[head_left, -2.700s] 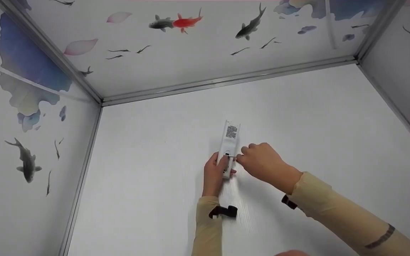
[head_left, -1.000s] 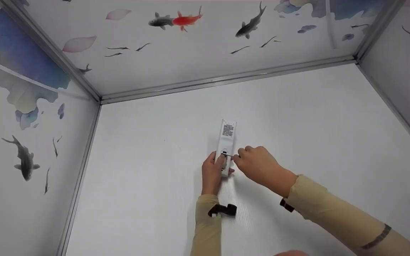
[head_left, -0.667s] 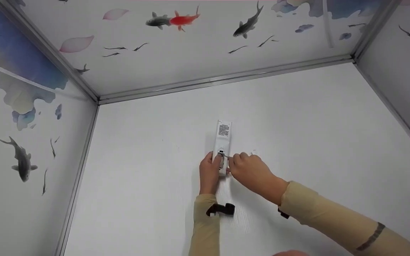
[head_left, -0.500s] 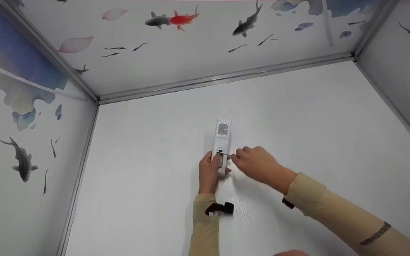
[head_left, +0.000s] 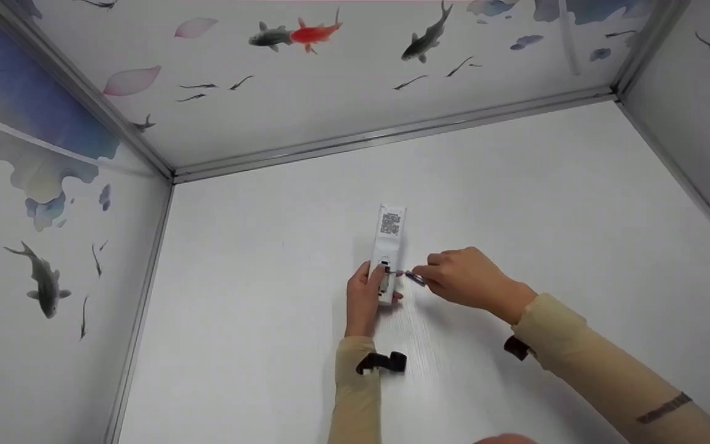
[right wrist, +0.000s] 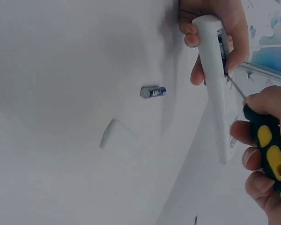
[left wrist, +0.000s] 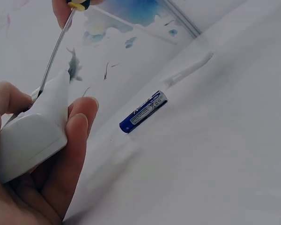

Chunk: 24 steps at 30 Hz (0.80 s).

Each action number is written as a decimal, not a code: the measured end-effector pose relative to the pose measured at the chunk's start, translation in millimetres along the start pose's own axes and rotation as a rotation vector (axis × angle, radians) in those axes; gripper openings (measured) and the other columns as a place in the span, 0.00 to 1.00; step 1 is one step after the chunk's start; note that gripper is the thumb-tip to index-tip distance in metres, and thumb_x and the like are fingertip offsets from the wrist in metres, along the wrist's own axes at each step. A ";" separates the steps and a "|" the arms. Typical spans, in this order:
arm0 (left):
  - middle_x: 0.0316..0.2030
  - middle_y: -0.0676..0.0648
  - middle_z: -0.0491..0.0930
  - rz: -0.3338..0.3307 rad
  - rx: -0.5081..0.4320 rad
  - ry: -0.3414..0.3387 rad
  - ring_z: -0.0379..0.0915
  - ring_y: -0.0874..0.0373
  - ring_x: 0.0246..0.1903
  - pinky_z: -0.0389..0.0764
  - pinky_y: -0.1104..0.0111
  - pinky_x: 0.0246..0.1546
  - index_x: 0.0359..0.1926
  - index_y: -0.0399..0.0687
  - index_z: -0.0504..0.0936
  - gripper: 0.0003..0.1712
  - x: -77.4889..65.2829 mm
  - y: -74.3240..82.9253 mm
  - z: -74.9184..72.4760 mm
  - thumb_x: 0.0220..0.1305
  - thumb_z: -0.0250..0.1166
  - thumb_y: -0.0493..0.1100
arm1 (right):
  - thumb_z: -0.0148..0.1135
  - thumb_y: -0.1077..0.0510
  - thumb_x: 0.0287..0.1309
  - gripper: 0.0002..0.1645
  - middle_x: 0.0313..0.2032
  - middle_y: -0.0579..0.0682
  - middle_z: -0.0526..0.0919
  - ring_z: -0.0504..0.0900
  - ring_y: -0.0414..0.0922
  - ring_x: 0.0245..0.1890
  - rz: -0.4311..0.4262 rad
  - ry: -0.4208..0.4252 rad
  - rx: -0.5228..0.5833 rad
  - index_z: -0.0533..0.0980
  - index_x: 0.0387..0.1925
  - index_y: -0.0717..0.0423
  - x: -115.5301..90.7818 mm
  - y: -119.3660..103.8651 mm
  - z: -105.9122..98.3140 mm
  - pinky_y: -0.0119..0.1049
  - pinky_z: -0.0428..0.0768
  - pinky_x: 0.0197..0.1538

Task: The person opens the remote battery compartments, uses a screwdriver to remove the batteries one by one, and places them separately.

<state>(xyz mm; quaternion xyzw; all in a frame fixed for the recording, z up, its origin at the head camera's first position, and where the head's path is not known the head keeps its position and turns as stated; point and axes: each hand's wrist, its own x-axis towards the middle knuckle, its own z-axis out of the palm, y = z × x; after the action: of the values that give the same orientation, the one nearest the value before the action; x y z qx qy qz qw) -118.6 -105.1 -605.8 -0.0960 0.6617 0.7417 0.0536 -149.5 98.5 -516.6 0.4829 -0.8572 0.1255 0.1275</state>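
Observation:
My left hand (head_left: pixel 362 305) grips the lower part of a white remote control (head_left: pixel 394 243), its back turned up and the battery slot uncovered. Fingers wrap its side and the thumb lies by the slot, which holds a battery (right wrist: pixel 221 44) seen in the right wrist view. My right hand (head_left: pixel 472 277) holds a screwdriver (right wrist: pixel 263 136) by its black and yellow handle. The thin metal shaft (left wrist: pixel 51 58) reaches into the slot beside the left thumb. A loose blue battery (left wrist: pixel 143 112) lies on the white tabletop beyond the remote.
A thin white piece (right wrist: pixel 122 138), like a battery cover, lies on the tabletop (head_left: pixel 256 296) near the loose battery. Panels with painted fish and metal frame strips (head_left: pixel 269 158) border the table at the back and sides.
My right hand has drawn back a little to the right, and the blue battery now shows between it and the remote. The left hand still holds the remote in nearly the same place.

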 end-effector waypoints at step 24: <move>0.39 0.43 0.80 0.021 -0.026 0.032 0.78 0.44 0.26 0.79 0.56 0.27 0.48 0.45 0.73 0.19 -10.5 21.9 5.5 0.64 0.53 0.53 | 0.54 0.57 0.55 0.12 0.23 0.39 0.77 0.68 0.32 0.18 0.225 -0.048 0.233 0.81 0.37 0.45 -1.5 -13.4 10.7 0.29 0.70 0.23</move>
<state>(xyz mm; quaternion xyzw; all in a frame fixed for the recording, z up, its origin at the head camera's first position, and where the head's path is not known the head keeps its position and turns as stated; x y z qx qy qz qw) -113.3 -101.8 -581.7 -0.1015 0.6539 0.7490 0.0341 -138.2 89.4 -525.8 0.3984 -0.8883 0.2259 0.0352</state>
